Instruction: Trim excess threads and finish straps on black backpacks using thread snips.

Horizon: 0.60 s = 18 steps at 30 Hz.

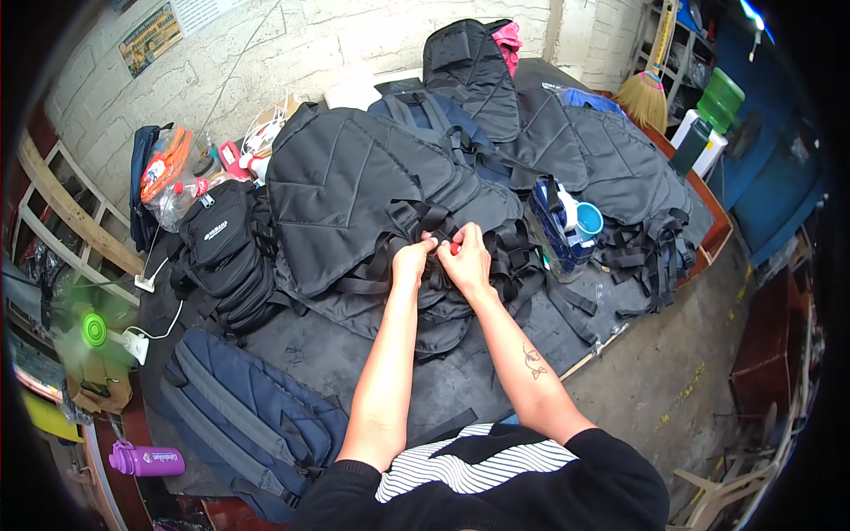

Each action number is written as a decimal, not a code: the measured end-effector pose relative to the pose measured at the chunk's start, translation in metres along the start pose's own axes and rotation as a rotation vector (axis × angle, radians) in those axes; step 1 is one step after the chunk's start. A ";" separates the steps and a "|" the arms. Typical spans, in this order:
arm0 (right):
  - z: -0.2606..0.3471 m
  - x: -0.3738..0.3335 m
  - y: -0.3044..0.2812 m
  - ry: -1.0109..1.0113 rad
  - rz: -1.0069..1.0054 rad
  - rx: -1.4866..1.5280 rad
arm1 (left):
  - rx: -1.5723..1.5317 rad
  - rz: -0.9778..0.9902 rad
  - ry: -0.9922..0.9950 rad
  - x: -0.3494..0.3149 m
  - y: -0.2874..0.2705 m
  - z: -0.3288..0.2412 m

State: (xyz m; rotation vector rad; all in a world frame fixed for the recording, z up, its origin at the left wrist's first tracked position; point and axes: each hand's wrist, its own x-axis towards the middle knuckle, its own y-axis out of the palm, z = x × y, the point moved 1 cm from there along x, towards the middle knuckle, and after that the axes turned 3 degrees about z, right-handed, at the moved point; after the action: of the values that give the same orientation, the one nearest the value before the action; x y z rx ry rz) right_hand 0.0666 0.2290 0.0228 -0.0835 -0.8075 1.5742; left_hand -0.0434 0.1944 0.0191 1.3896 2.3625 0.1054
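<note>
Both arms reach forward over a pile of black padded backpack panels [345, 195] with loose straps. My left hand [411, 264] is closed, pinching black webbing strap [416, 217] at the panel's lower edge. Close beside it, my right hand [469, 267] is closed around a small red-handled tool [455, 249]. Only a bit of red shows between its fingers, so its kind is hidden. The fingertips of both hands nearly meet over the bunched straps. More black straps [518, 257] hang just right of my right hand.
A black backpack [226, 243] stands at left, a navy backpack [248, 416] lies near left, and a purple bottle [147, 459] is beside it. Right of the pile sits a clear container with a blue tape roll [588, 219]. More black panels [620, 164] lie behind. A fan [94, 329] is at far left.
</note>
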 end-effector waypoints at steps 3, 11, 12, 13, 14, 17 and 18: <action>0.001 0.000 -0.002 0.003 -0.018 0.003 | -0.010 0.005 0.023 0.002 0.000 0.004; 0.004 0.002 -0.002 -0.051 -0.043 0.015 | 0.001 0.036 0.138 0.003 0.003 0.009; 0.005 0.003 -0.002 -0.060 -0.030 0.007 | 0.028 0.039 0.177 0.008 -0.001 0.013; 0.007 0.003 -0.001 -0.071 -0.017 0.000 | 0.055 0.041 0.216 0.012 -0.005 0.016; 0.004 0.004 -0.001 -0.069 -0.018 -0.002 | 0.055 0.043 0.214 0.010 -0.002 0.012; -0.010 0.008 0.002 -0.077 -0.052 0.029 | 0.198 -0.048 0.020 0.003 0.006 0.004; -0.016 0.010 0.003 0.013 -0.031 0.302 | 0.112 -0.036 0.028 0.000 0.008 0.002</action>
State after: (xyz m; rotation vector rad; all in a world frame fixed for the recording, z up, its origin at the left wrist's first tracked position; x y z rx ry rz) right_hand 0.0696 0.2448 0.0133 0.1366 -0.5513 1.6473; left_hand -0.0363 0.1985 0.0194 1.4039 2.4488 -0.0175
